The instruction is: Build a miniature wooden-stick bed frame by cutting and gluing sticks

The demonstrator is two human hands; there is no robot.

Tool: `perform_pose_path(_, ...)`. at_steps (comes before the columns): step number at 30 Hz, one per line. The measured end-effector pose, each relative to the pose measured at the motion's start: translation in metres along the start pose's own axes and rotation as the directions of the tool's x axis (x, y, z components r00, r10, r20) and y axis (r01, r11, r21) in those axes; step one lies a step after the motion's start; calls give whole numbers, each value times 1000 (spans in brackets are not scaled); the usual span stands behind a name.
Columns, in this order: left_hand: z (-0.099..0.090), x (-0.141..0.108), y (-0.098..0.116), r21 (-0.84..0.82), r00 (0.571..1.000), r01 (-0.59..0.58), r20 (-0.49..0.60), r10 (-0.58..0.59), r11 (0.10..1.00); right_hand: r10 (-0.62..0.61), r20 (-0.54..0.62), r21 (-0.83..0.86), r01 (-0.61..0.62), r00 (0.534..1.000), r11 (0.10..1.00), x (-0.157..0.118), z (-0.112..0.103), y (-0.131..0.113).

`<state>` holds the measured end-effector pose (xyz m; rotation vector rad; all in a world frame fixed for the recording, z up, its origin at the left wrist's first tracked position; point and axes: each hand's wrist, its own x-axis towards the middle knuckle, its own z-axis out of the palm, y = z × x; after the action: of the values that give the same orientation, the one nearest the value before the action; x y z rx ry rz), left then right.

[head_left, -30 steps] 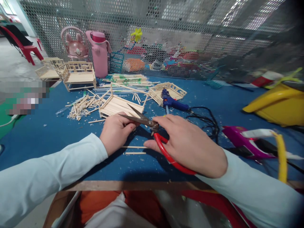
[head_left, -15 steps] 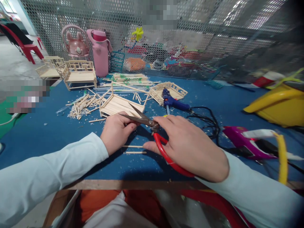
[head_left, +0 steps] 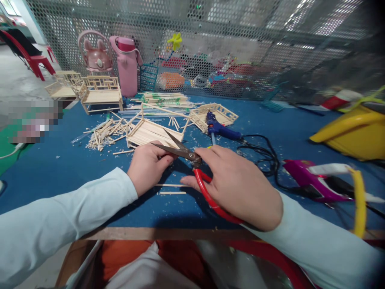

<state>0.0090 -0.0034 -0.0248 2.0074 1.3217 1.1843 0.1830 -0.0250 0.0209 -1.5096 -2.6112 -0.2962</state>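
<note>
The right hand (head_left: 243,184) is gripping red-handled scissors (head_left: 191,155), their long axis slanting up and leftward, with the parted blades reaching toward the left hand (head_left: 146,166). That hand is nearer the blade tips, fingers drawn together; I can't tell whether they're pinching anything. A stick-built frame (head_left: 153,134) is sitting just beyond both hands, and two loose sticks (head_left: 172,193) are lying nearer the person on the blue surface (head_left: 132,216). Behind, a perforated metal screen (head_left: 240,44) is standing.
</note>
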Motion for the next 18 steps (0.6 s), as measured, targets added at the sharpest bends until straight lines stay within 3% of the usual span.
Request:
perform_pose_path(12, 1, 1, 2, 22, 1000, -12, -17, 13, 1000, 8, 29, -90, -5, 1000, 996, 2, 7, 7)
perform_pose_path(18, 1, 1, 2, 27, 999, 33, -37, -32, 999, 55, 59, 57, -58, 997, 997, 6, -3, 16)
